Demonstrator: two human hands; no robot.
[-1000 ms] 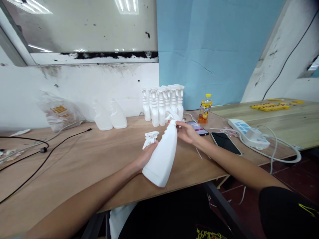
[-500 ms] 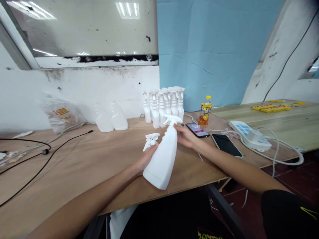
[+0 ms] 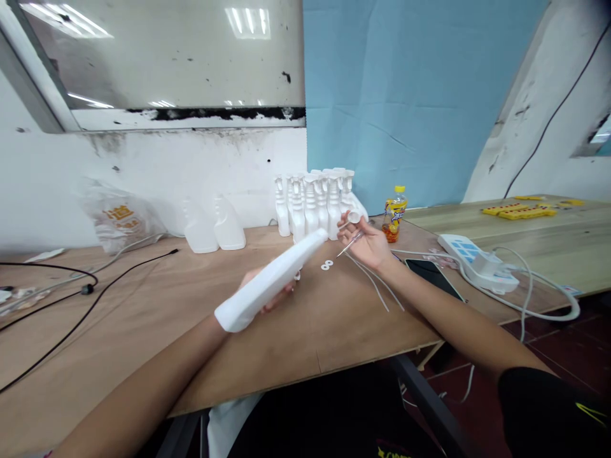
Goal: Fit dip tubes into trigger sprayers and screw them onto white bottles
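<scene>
A white bottle [image 3: 272, 280] without a spray head lies tilted in my left hand [image 3: 274, 296], its neck pointing up and right. A small white part shows by my left fingertips, mostly hidden. My right hand [image 3: 365, 245] is closed on a small white cap-like piece [image 3: 354, 217] and a thin pointed tool [image 3: 350, 244]. Two small white rings [image 3: 327, 264] lie on the table between my hands. Thin white tubes [image 3: 377, 283] rest just below my right hand.
Several white spray bottles [image 3: 310, 203] stand at the back, with two headless bottles [image 3: 229, 226] left of them. A drink bottle [image 3: 394, 213], a phone [image 3: 433, 278] and a power strip [image 3: 477, 262] are at right. Black cables [image 3: 90, 308] cross the left side.
The held bottle has tipped over to the left and no longer has a spray head on it. My right hand has left its neck and now holds small items. White rings and tubes are now visible.
</scene>
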